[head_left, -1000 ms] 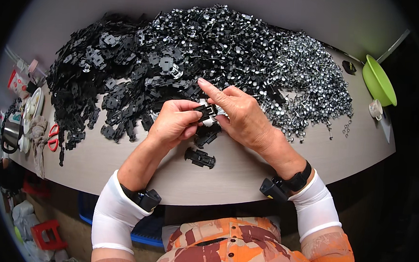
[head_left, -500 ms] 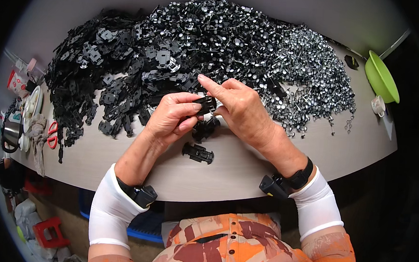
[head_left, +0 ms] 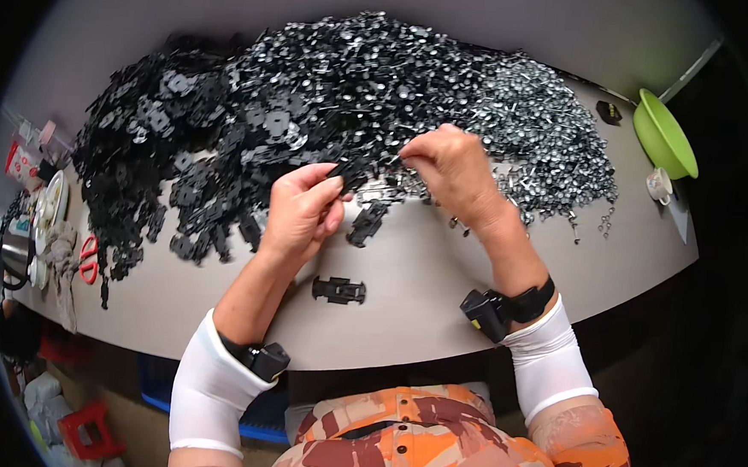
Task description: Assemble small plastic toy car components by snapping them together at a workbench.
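My left hand (head_left: 300,208) pinches a black plastic part (head_left: 351,174) before the heap (head_left: 349,78), its blurred long axis seemingly slanting away rightward, while my right hand (head_left: 456,177) bunches its fingertips, holding what I cannot tell.

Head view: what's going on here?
The person's left hand pinches a black toy-car chassis. The right hand is bunched by the heap of wheeled axles, its grip too blurred to read. One loose chassis lies near the front of the table; a pile of black chassis spreads on the left.
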